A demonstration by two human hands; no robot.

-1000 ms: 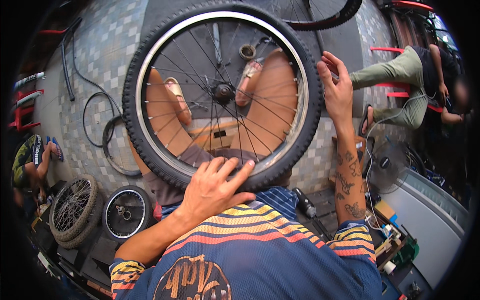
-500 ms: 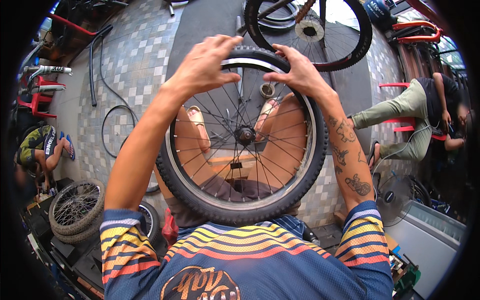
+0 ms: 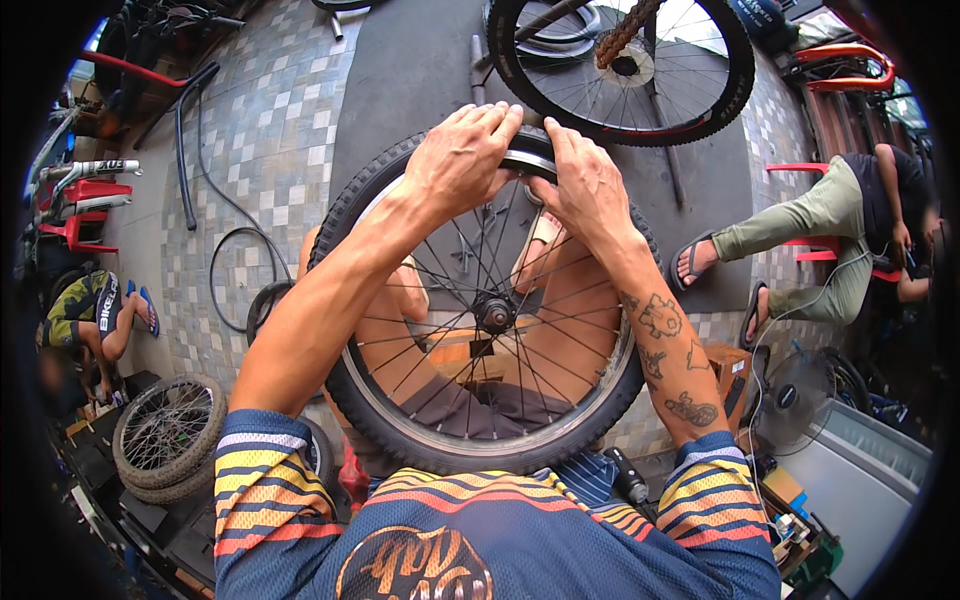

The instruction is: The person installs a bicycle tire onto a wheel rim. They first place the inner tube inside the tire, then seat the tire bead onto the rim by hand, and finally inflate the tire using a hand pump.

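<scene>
A bicycle wheel (image 3: 615,385) with a black knobby tire (image 3: 352,195), a silver rim and dark spokes rests against my lap, hub (image 3: 494,312) facing me. My left hand (image 3: 462,165) wraps over the far edge of the tire, its thumb on the inner side by the rim. Close beside it on the right, my right hand (image 3: 586,185) grips the same edge, thumb inward and fingers over the tread. A short stretch of bare rim (image 3: 530,160) shows between the hands. My palms hide the tire beneath them.
Another bicycle wheel (image 3: 745,85) stands beyond my hands. Hand tools (image 3: 465,250) lie on the dark mat. Spare wheels (image 3: 170,435) are stacked at the left. Co-workers sit at the far left (image 3: 85,310) and right (image 3: 850,215). A fan (image 3: 792,395) stands at the right.
Both hands have closed onto the far edge of the tire and come nearer each other. The far edge of the wheel has shifted toward me.
</scene>
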